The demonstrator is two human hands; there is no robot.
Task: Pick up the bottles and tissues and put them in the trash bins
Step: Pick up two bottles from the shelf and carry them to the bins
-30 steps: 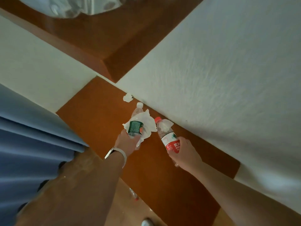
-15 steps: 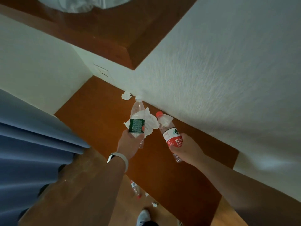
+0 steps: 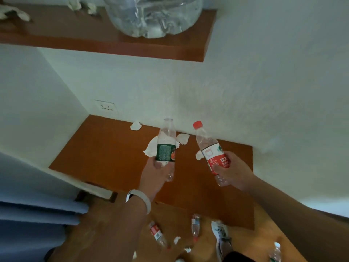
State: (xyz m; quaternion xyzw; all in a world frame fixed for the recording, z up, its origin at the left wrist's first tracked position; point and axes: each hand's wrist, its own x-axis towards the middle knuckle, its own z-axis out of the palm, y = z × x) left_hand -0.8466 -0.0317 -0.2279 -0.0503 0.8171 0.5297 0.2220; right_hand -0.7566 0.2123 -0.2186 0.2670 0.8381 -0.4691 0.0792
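Observation:
My left hand (image 3: 155, 176) grips a clear bottle with a dark green label (image 3: 166, 146) and no cap, together with a white tissue (image 3: 151, 148) behind it. My right hand (image 3: 232, 171) grips a clear bottle with a red cap and red label (image 3: 211, 150), tilted left; a scrap of tissue (image 3: 198, 155) shows at its left side. Both are held above a low brown shelf (image 3: 105, 150). Two loose crumpled tissues lie on the shelf by the wall, one at the left (image 3: 135, 126) and one between the bottles (image 3: 183, 138).
On the wooden floor below lie more bottles (image 3: 157, 234) (image 3: 195, 225) (image 3: 275, 252) and small tissue scraps (image 3: 176, 240). My shoe (image 3: 221, 235) stands there. An upper brown shelf (image 3: 162, 50) carries a large clear water jug (image 3: 153, 16) and tissues (image 3: 75, 4). Blue curtain (image 3: 28, 205) hangs left.
The view has tilted up, bringing the upper shelf, jug and floor litter into sight. Both hands have spread apart, still holding their bottles upright.

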